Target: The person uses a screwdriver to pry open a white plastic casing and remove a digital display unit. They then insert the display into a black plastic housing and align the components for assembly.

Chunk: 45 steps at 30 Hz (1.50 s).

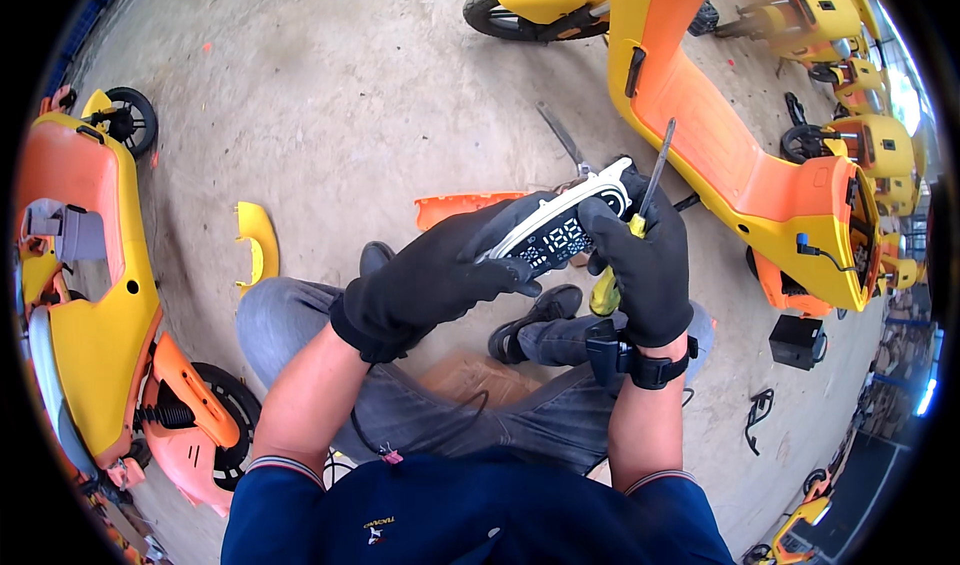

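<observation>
Display panel [565, 227] between both gloved hands

bare concrete floor [350, 95], yellow-orange scooters [760, 155] around

Head view. Black-gloved left hand [425, 280] and black-gloved right hand [645, 260] jointly grip a black rectangular lit display panel [562, 227] at centre; the right hand also holds a yellow-handled screwdriver [640, 205]. Yellow-and-orange scooter bodies stand at 9 o'clock [85, 295] and 2 o'clock [740, 145] on the concrete floor [340, 95].
</observation>
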Each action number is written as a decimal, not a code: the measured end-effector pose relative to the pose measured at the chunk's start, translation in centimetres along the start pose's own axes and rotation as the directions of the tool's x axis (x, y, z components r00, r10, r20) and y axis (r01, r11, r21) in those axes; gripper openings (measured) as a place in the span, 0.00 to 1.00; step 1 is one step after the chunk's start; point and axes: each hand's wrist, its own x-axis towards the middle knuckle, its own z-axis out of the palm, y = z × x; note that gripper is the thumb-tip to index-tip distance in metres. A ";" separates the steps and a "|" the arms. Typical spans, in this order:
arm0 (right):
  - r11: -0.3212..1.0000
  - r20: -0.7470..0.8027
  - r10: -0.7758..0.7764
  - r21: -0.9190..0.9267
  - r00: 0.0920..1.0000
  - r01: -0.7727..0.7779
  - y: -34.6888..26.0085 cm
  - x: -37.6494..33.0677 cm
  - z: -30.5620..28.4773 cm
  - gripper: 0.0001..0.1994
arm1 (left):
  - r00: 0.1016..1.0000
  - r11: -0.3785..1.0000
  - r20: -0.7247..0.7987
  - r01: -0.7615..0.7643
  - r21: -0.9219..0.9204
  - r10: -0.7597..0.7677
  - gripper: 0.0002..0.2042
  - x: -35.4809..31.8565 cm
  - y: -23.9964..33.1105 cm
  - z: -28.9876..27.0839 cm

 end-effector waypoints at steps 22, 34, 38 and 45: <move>0.992 -0.001 0.046 0.118 0.999 -0.045 1.5 0.2 -0.8 0.12 | 0.998 0.995 0.066 -0.015 -0.101 0.021 0.36 0.8 0.1 0.5; 0.981 0.049 -0.143 -0.126 0.988 0.149 1.7 0.1 -0.6 0.16 | 0.991 0.993 -0.125 0.068 0.099 -0.055 0.19 1.8 -1.6 2.0; 0.993 0.042 -0.085 -0.074 0.995 0.088 1.6 0.0 -0.7 0.13 | 0.992 0.981 -0.058 0.120 0.152 -0.112 0.20 1.4 -1.2 1.7; 0.999 -0.011 0.017 0.040 1.000 -0.016 1.6 -0.1 -0.3 0.14 | 0.994 0.983 0.062 0.077 0.166 -0.088 0.24 1.3 -1.7 1.0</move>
